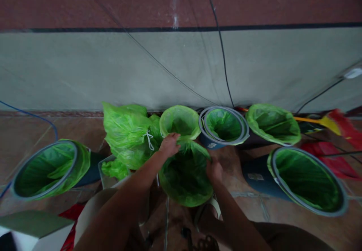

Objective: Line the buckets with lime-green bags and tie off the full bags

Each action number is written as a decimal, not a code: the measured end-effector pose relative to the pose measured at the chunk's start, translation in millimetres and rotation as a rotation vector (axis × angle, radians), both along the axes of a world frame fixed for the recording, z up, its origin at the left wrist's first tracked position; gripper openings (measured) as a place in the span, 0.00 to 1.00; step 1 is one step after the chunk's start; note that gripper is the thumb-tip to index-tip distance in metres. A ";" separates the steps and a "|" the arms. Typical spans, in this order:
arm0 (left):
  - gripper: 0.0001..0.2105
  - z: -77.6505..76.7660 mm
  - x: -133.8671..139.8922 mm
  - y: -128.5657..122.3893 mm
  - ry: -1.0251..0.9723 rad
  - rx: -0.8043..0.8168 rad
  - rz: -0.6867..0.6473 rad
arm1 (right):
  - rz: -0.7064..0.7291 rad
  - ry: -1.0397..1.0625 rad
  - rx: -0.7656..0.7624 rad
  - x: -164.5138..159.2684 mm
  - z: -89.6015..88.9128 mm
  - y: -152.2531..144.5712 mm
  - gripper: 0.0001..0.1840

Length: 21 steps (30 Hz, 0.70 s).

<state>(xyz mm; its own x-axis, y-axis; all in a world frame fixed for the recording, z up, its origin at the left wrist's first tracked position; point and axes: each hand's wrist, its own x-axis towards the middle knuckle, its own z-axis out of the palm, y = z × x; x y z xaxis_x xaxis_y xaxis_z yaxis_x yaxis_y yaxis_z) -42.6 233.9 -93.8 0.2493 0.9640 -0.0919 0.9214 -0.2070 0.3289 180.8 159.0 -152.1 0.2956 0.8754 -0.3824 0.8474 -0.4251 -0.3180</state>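
Observation:
Between my feet stands a bin lined with a green garbage bag (185, 200), its mouth facing up at me. The bag's edge is folded over the rim. My left hand (169, 145) is closed on the bag at the far left of the rim. On the right side, my right hand (214, 171) has its fingers wrapped over the edge of the same bag. Just behind it, touching or nearly so, is a smaller bin with a light green liner (179, 111). A full, tied green bag (127, 130) with a white string lies left of my left hand.
Other lined bins stand around: a grey-rimmed one (73, 168) at left, stacked ones (210, 144) at back, one (273, 141) at back right, another (257, 179) at right. A red dustpan (325, 149) and a yellow-and-red broom (330, 124) lie far right. Cables hang along the wall (113, 70).

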 end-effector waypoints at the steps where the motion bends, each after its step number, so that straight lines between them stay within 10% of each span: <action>1: 0.22 3.3 -2.3 -0.3 0.005 -0.019 0.028 | -0.047 0.026 0.005 0.4 -2.1 -12.5 0.21; 6: 0.16 3.9 1.0 -7.0 0.038 -0.093 0.058 | -0.130 0.240 0.162 0.0 1.1 -38.8 0.33; 11: 0.15 -9.6 10.3 -16.1 0.069 -0.072 0.030 | -0.014 0.248 0.343 -4.1 17.3 11.3 0.25; 21: 0.12 -21.3 -4.1 -14.5 0.134 -0.130 0.019 | 0.313 0.039 -0.013 -8.1 -2.7 39.6 0.22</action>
<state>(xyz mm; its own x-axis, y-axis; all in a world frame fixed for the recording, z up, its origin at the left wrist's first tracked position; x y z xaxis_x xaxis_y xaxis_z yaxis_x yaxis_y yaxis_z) -46.6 219.4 -115.2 0.2085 0.9463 -0.2471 0.9621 -0.1531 0.2257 172.7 198.6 -154.7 -0.0030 0.9164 -0.4002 0.9251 -0.1495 -0.3492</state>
